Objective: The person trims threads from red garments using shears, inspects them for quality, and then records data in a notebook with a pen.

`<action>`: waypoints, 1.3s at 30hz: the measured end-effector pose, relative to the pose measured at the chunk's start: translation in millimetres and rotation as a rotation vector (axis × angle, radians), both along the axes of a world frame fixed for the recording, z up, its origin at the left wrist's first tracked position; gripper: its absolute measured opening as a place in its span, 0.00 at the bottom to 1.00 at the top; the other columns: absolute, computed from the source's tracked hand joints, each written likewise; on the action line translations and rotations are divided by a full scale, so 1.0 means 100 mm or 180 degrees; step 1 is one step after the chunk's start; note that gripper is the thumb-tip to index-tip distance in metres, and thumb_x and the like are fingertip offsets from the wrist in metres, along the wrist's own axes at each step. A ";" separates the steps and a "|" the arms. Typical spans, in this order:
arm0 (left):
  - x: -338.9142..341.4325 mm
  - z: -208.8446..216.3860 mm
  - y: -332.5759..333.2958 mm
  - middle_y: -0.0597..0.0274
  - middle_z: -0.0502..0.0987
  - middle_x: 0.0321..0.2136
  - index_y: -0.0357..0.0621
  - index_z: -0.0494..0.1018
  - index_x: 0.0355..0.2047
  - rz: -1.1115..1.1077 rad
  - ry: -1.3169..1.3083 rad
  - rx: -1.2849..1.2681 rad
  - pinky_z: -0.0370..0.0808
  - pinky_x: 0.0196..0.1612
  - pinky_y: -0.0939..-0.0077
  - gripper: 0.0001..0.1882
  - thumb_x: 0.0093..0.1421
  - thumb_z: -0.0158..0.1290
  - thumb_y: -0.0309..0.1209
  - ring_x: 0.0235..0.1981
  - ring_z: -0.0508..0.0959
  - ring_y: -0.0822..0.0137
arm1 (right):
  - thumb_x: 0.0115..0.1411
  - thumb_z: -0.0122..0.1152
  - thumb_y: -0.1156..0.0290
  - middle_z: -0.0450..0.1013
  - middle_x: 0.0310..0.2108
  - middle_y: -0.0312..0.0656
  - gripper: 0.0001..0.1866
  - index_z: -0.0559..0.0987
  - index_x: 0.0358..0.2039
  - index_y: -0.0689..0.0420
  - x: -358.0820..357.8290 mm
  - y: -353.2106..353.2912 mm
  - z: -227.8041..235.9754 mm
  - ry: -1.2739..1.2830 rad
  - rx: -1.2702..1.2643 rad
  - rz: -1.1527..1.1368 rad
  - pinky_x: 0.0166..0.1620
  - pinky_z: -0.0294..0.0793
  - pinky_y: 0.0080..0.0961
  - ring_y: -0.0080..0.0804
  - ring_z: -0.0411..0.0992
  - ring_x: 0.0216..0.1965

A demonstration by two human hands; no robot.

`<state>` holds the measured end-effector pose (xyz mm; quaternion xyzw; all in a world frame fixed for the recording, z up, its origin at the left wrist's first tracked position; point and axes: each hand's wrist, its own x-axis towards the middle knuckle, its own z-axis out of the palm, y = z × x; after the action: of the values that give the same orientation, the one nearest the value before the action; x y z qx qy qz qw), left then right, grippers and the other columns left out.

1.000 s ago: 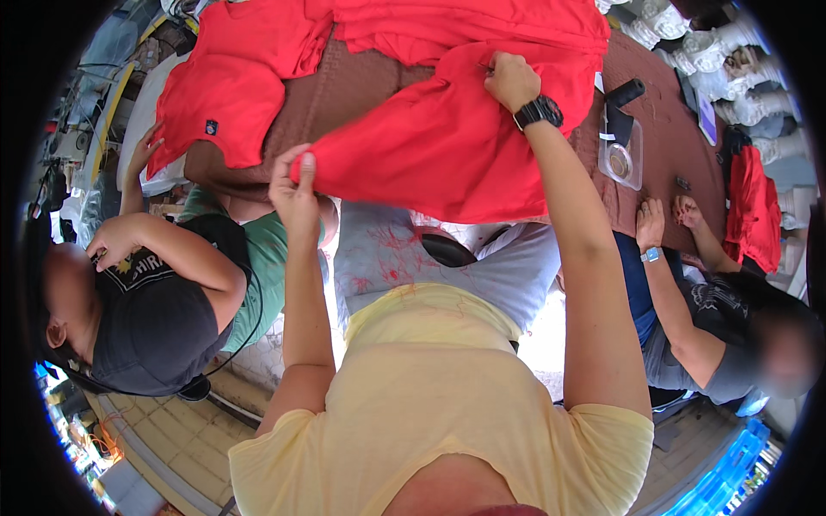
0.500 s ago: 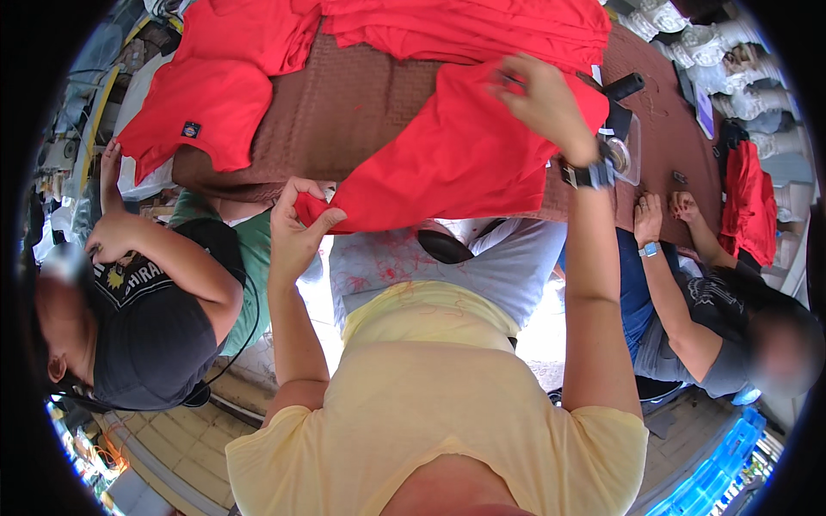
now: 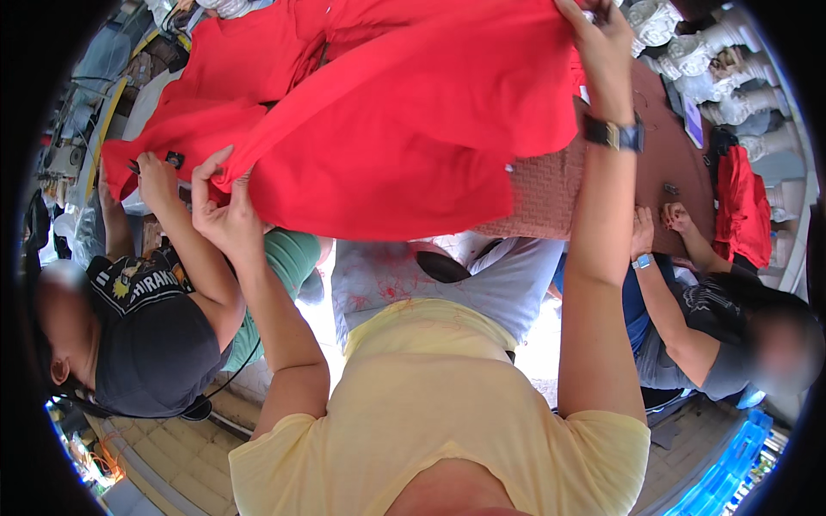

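A wide red garment [image 3: 387, 138] is stretched between my two hands over the table's near side. My left hand [image 3: 228, 205] pinches its near left edge, thumb against fingers. Up at the right, my right hand [image 3: 605, 52] grips the far right part, raised above the table, with a dark-strapped watch [image 3: 613, 134] on the wrist. The lower edge of the cloth hangs close to my lap, where loose red threads [image 3: 391, 275] lie on grey trousers.
A brown textured cover [image 3: 551, 185] lies on the table. At left, a person's hand [image 3: 157, 182] holds a small dark tool by another red garment [image 3: 219, 64]. A second person's hands [image 3: 643, 230] rest at the right edge, near a phone [image 3: 692, 122] and hanging red cloth [image 3: 743, 206].
My right hand has moved up and right, lifting and spreading the red garment. My left hand has shifted left with its edge. The left neighbour's hand has come in to their garment.
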<state>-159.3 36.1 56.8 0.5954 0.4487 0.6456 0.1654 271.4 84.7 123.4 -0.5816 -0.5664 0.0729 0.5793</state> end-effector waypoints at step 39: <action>0.49 -0.27 1.03 0.58 0.71 0.43 0.37 0.65 0.44 -0.1238 0.0010 -0.1129 0.66 0.53 0.72 0.15 0.64 0.53 0.34 0.46 0.70 0.66 | 0.62 0.61 0.69 0.75 0.26 0.33 0.09 0.80 0.39 0.59 0.41 0.28 1.18 -0.0299 0.0551 0.0270 0.31 0.69 0.19 0.19 0.70 0.27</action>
<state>-110.0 138.8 29.7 0.6331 0.4323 0.5121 0.3874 312.7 112.6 241.9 -0.5076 -0.6213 0.0209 0.5966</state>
